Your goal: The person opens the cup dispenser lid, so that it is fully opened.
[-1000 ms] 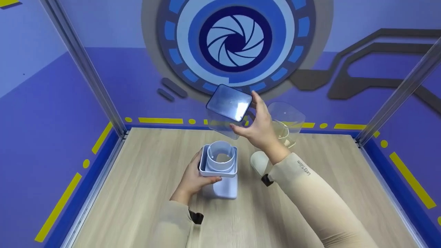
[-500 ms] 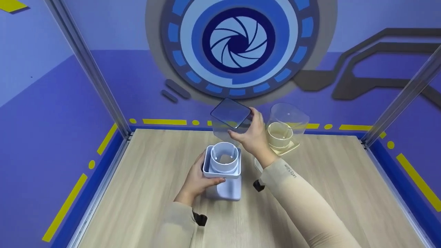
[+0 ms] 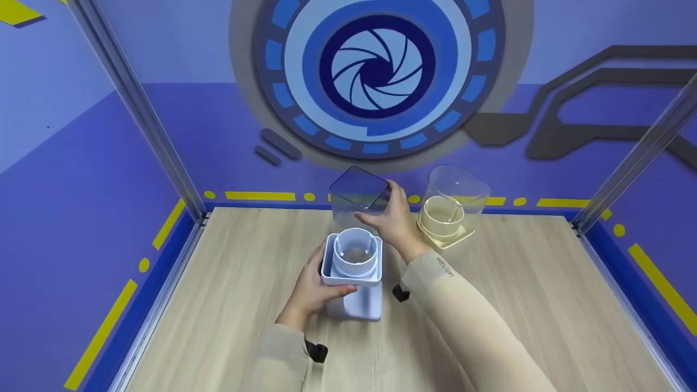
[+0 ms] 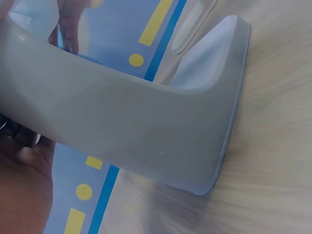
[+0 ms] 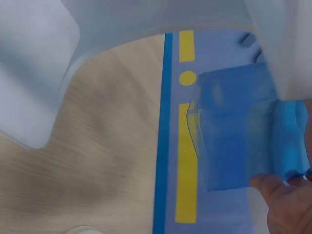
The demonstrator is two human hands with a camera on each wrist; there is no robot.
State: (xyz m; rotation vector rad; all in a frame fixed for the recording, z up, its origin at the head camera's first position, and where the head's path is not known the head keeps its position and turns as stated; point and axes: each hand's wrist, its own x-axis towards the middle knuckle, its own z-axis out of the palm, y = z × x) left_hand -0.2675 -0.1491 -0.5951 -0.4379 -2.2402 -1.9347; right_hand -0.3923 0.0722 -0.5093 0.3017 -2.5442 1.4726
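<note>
My left hand [image 3: 311, 289] grips a pale white stand [image 3: 364, 302] by its upper part, thumb along the front edge. The stand has a square tray-like top with a round collar [image 3: 355, 267] inside. In the left wrist view, the curved body [image 4: 131, 112] runs down to a flat foot on the table. My right hand [image 3: 393, 220] holds a clear square container [image 3: 354, 201] between thumb and fingers, just beyond and above the collar. The right wrist view shows the container [image 5: 229, 141] tilted, its side walls see-through.
At the back right, a second clear container [image 3: 460, 182] stands with a cream square base [image 3: 457, 237] and a cream round collar [image 3: 442, 218]. A white flat piece [image 4: 192, 29] lies on the wooden table [image 3: 218, 305]. Metal posts [image 3: 144, 114] and printed panels enclose the table.
My right hand has lowered the clear container toward the stand, and its dark shine has faded. The cream collar now shows; the white piece is behind my wrist. My left hand keeps its hold.
</note>
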